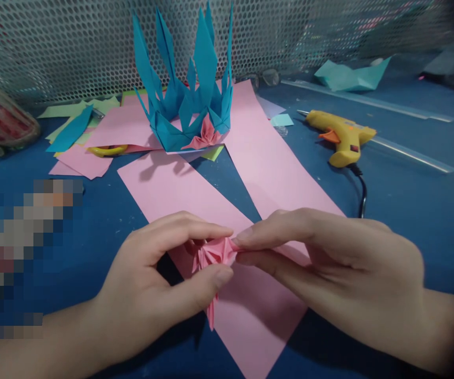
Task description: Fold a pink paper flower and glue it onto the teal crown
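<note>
My left hand (159, 279) and my right hand (329, 263) meet over a small folded pink paper piece (214, 252). Left thumb and fingers are curled round it, with a pointed tail hanging below. The right hand pinches one of its flaps between thumb and forefinger. Both hands hover above a long pink paper sheet (250, 316) lying on the blue table (408, 200). Farther back stands a blue paper crown (187, 100) with tall spikes and a pink folded flower (206, 136) stuck on its front.
A yellow glue gun (341, 138) with a black cord lies at the right. Yellow-handled scissors (106, 151) sit under pink and green paper scraps at the left. A clear ruler (408, 152), a teal paper scrap (349, 76) and a mesh wall (72, 42) are at the back.
</note>
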`<move>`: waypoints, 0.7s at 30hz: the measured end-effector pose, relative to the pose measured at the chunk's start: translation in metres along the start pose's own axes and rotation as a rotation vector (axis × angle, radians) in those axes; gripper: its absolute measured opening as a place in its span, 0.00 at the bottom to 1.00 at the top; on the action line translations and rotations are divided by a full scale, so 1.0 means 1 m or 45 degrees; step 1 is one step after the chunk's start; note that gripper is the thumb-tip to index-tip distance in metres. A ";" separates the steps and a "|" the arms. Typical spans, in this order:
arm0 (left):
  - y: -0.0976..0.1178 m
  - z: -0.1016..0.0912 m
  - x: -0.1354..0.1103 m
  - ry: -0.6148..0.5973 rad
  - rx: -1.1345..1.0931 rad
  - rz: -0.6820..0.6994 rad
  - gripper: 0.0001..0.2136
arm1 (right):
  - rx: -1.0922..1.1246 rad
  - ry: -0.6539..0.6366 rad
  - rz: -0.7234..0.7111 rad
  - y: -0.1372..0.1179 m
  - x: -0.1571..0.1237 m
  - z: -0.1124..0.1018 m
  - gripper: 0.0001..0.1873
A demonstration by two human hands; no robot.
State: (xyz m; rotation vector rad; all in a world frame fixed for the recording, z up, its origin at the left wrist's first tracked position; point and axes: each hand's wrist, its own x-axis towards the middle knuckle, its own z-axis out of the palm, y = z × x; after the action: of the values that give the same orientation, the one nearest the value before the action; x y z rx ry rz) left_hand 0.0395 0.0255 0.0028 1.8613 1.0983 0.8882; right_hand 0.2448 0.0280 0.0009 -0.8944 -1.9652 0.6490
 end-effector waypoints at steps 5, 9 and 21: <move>-0.001 0.001 0.001 0.022 0.051 0.070 0.10 | 0.039 -0.021 0.036 0.001 -0.002 0.001 0.13; 0.000 0.001 0.001 0.003 0.071 0.140 0.11 | 0.167 -0.043 0.066 0.002 -0.002 0.002 0.12; -0.005 0.003 -0.001 -0.022 0.070 0.160 0.11 | 0.296 -0.117 0.143 0.006 -0.006 0.005 0.12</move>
State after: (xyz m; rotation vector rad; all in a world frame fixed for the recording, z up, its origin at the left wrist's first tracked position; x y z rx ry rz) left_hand 0.0403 0.0254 -0.0030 1.9978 1.0135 0.9197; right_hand 0.2451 0.0262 -0.0085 -0.8473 -1.8821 0.9773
